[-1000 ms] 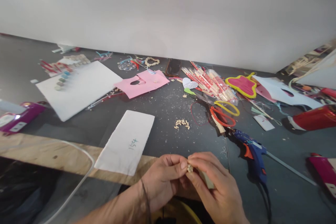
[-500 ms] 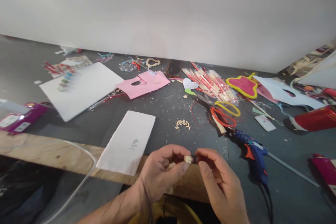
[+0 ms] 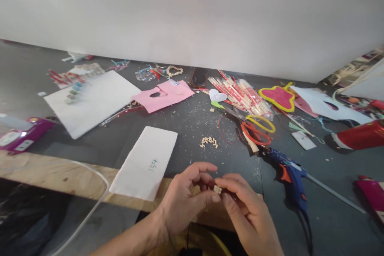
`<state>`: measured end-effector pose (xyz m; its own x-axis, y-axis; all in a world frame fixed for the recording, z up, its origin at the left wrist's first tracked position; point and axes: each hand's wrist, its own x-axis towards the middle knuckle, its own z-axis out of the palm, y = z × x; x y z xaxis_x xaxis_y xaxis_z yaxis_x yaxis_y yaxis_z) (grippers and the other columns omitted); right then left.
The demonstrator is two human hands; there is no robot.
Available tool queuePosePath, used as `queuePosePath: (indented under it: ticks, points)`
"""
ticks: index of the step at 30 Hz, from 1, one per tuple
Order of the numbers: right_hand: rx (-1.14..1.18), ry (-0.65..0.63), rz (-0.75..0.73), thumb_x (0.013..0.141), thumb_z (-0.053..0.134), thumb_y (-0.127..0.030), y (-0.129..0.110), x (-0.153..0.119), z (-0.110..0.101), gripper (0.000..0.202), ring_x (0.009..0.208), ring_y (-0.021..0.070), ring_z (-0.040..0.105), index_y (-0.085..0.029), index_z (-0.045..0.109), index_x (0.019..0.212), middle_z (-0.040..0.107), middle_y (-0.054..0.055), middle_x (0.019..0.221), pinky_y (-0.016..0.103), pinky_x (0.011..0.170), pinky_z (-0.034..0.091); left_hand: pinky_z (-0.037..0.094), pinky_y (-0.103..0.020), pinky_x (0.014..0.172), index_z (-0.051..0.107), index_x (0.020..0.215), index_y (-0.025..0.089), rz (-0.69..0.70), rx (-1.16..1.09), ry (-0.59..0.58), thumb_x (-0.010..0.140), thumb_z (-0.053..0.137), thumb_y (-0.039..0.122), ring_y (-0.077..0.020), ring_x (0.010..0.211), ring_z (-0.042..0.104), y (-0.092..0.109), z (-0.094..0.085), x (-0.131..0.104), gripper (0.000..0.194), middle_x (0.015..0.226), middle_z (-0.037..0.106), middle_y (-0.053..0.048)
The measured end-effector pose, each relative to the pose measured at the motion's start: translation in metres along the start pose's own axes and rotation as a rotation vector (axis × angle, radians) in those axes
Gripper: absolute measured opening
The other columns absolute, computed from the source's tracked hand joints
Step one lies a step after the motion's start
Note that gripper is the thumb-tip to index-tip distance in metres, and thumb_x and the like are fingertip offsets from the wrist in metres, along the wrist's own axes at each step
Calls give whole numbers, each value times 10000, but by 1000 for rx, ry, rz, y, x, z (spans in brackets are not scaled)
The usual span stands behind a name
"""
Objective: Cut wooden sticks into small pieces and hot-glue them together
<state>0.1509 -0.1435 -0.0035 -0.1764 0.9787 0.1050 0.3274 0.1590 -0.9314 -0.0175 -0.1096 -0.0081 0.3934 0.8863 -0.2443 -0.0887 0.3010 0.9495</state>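
Over the table's front edge, both of my hands meet at a small cluster of cut wooden pieces (image 3: 217, 189). The round cut ends of the pieces face me, grouped like a flower. My right hand (image 3: 247, 208) pinches the cluster from the right between thumb and forefinger. My left hand (image 3: 187, 196) is closed against its left side with the thumb below, while its forefinger is raised off the cluster. Just beyond my hands, a loose pile of short wooden pieces (image 3: 209, 142) lies on the dark table.
A white card marked 154 (image 3: 145, 160) lies at left. To the right are orange-and-yellow-handled scissors (image 3: 255, 134) and a blue glue gun (image 3: 291, 180) with its cord. Farther back are wrapped chopsticks (image 3: 240, 94), a pink paper sheet (image 3: 168, 94) and a phone (image 3: 199, 77).
The cluster has been turned so its cut ends face me. My right hand has moved left and now grips it, and my left forefinger has lifted off.
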Motion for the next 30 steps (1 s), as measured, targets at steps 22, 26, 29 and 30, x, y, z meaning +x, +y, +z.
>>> queuePosePath:
  ticks: [22, 26, 29, 30]
  points:
    - [-207, 94, -83, 867, 535, -155, -1, 0, 0, 218, 838, 120, 639, -267, 601, 1042, 609, 23, 972, 169, 653, 519, 431, -210, 709, 632, 930, 140, -142, -385, -63, 718, 751, 242, -101, 765, 582, 11, 3, 0, 263, 828, 662, -36]
    - [-190, 96, -58, 869, 533, -169, -1, 0, 2, 202, 838, 136, 645, -250, 618, 1034, 617, 39, 963, 200, 693, 535, 431, -211, 714, 629, 925, 146, -147, -392, -56, 716, 752, 241, -99, 764, 578, 11, 2, 0, 261, 823, 658, -31]
    - [-183, 106, -69, 863, 541, -168, -1, 1, 2, 189, 836, 136, 647, -250, 626, 1011, 619, 37, 958, 203, 708, 537, 431, -213, 709, 636, 911, 144, -148, -397, -53, 716, 751, 257, -100, 754, 579, 11, 2, 1, 253, 815, 659, -32]
    - [-183, 109, -70, 861, 543, -167, -1, 1, 2, 187, 834, 135, 648, -251, 627, 1005, 620, 35, 955, 209, 725, 537, 432, -214, 706, 638, 905, 143, -146, -397, -53, 712, 753, 262, -102, 749, 579, 12, 2, 2, 253, 810, 659, -33]
